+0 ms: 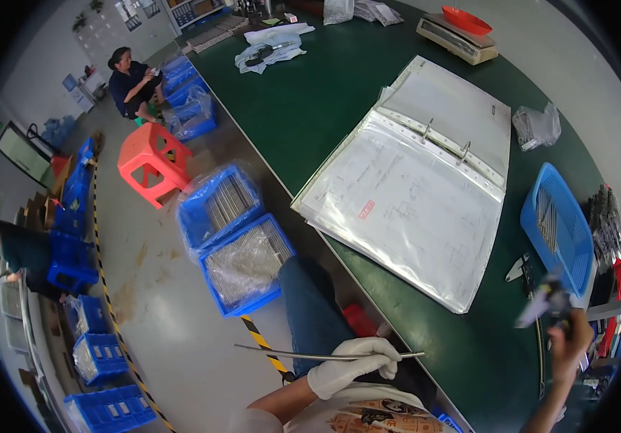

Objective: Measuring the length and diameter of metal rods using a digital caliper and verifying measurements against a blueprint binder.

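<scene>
Green table, open binder, and a metal rod in the left hand.

The table takes up most of the right side; the binder lies across it, clear sleeves over its sheets, and a blue basket with thin rods inside sits to the binder's right. The long, thin rod runs crosswise above the person's lap, its right tip at the table's edge. The left hand, in a white glove, is clamped on it nearer that tip, fingers bent together around it. The bare right hand, by the basket, has its fingers curled around a black and silver tool, too blurred to tell its kind.
</scene>
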`<state>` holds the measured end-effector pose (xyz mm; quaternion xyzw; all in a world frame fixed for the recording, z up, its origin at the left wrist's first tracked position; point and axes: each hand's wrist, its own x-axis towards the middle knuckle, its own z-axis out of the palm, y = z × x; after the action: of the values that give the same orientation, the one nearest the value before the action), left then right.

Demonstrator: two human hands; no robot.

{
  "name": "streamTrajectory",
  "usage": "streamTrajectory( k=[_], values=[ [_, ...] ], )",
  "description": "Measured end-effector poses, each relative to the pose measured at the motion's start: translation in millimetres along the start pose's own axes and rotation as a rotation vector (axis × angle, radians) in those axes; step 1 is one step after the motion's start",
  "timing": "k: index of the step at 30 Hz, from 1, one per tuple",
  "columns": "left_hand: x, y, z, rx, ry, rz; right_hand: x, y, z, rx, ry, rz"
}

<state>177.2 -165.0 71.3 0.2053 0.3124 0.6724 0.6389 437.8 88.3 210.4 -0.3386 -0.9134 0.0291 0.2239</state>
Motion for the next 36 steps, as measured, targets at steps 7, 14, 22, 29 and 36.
streamTrajectory(
  k=[7, 14, 22, 29, 36],
  values=[
    [-24, -7, -7, -0.065, 0.06, 0.096, 47, -60, 66, -0.076, -0.134, -0.461],
    [-39, 12, -16, 0.325, 0.014, 0.018, 35, -65, 79, -0.039, -0.165, -0.485],
    [-52, 0, -11, 0.363, 0.193, -0.025, 35, -62, 90, 0.056, -0.17, -0.505],
    [-28, 11, 7, 0.207, 0.446, 0.069, 34, -65, 100, 0.063, -0.131, -0.402],
    [-1, 10, 23, 0.179, 0.483, -0.06, 15, -47, 103, 0.125, -0.132, -0.239]
  ],
)
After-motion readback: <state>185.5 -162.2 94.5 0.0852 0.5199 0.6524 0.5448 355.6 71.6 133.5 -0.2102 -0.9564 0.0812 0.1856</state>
